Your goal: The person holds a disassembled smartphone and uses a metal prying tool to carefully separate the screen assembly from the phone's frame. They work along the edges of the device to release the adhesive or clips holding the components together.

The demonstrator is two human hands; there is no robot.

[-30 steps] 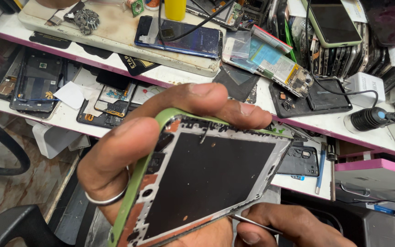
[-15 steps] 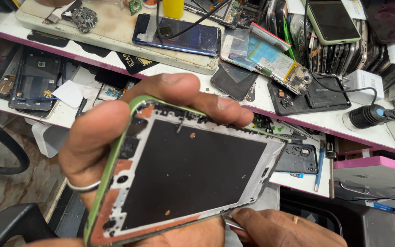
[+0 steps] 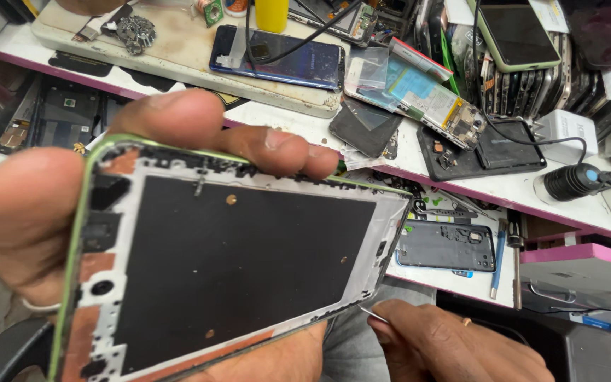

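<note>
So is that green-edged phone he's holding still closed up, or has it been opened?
Opened. The phone frame in the left hand shows its bare inside: a black sheet, copper patches and white frame, with no cover over them. The right hand holds a thin metal tool at its edge.

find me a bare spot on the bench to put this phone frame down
Little room. Bare white shelf between the black torch and the blue pen. The beige mat is partly free left of the blue phone. Crowded top right.

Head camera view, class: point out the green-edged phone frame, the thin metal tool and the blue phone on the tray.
green-edged phone frame (image 3: 242, 276), head view, its black middle plate.
thin metal tool (image 3: 371, 314), head view, its bare tip.
blue phone (image 3: 284, 60), head view, its glossy back.
</note>
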